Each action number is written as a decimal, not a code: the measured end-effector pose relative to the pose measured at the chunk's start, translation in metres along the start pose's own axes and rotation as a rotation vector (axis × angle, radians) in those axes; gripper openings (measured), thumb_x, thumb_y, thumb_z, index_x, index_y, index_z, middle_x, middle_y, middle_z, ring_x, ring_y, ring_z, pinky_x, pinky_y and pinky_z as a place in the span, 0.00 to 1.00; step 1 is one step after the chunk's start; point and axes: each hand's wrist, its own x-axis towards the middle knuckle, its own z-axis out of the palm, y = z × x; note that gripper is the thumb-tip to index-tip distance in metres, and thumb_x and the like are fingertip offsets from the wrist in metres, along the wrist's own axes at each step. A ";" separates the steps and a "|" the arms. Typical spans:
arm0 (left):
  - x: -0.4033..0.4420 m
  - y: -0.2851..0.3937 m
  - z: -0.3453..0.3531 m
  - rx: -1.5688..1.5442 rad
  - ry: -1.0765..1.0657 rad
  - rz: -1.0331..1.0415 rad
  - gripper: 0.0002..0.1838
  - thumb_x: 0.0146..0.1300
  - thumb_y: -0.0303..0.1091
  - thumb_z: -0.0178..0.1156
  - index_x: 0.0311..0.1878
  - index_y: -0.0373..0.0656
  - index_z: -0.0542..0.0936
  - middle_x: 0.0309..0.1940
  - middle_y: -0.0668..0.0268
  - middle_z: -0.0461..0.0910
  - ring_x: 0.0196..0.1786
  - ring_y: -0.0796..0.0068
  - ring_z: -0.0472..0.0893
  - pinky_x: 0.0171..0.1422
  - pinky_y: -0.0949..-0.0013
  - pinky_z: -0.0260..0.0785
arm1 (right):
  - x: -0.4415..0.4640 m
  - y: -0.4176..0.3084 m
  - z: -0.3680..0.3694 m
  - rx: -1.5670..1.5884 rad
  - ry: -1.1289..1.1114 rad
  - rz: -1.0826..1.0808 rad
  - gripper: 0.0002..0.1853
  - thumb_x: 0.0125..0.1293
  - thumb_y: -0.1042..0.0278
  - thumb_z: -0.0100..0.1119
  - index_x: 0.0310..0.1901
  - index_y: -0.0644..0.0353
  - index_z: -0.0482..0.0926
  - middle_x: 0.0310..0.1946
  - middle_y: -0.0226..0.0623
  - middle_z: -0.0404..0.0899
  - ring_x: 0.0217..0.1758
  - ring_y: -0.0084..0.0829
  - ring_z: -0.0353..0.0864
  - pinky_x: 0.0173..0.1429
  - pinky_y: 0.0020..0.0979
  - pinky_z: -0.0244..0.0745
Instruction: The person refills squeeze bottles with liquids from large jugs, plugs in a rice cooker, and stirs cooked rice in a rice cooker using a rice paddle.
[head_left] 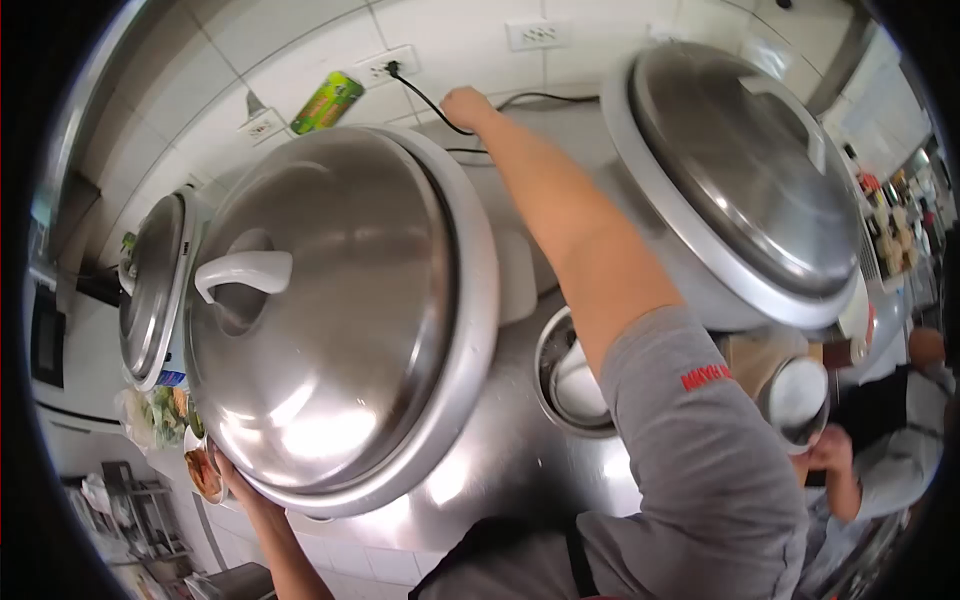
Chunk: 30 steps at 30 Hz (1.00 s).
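Note:
My right hand (468,108) reaches to the back wall, its fingers closed around a black power cord (425,98). The cord's plug (393,70) sits in a wall outlet (375,68). My left hand (235,485) is at the lower front rim of a large rice cooker (478,260), gripping its side; the fingertips are partly hidden by the cooker. Its domed steel lid (340,270) is on and has a white handle (245,272). The cooker stands between my two arms.
A second large rice cooker (740,170) stands at right, another lidded cooker (155,285) at far left. A metal pot (548,390) is partly behind my right arm. A green packet (328,102) is by the wall. At right, a co-worker's hand (832,450) holds a container (798,392).

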 end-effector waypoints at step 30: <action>-0.012 0.024 0.013 0.176 0.443 -0.140 0.38 0.61 0.61 0.37 0.67 0.43 0.54 0.64 0.57 0.57 0.62 0.56 0.61 0.64 0.57 0.57 | -0.063 0.002 0.094 -0.311 -0.672 -1.081 0.24 0.55 0.67 0.51 0.57 0.49 0.68 0.53 0.40 0.71 0.58 0.44 0.68 0.64 0.47 0.57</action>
